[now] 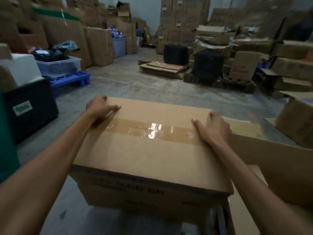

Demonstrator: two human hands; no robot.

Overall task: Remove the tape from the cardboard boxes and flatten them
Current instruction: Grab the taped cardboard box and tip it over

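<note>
Item, near: box (149,150), closed, top face toward me, resting on other cardboard below.
Tape (152,131): one glossy strip across the top seam, left to right, fully stuck, no end lifted.
Left hand (100,106): grip spread flat over the far-left corner, fingers curled past the edge, clamped on nothing.
Right hand (215,128): grip apart, palm on the right edge at the tape's end, thumb on top.
Right: open carton (298,121).
Far: flattened stack (162,69) on the floor (118,82).
Status: this box neither untaped nor flattened; all left to do.
</note>
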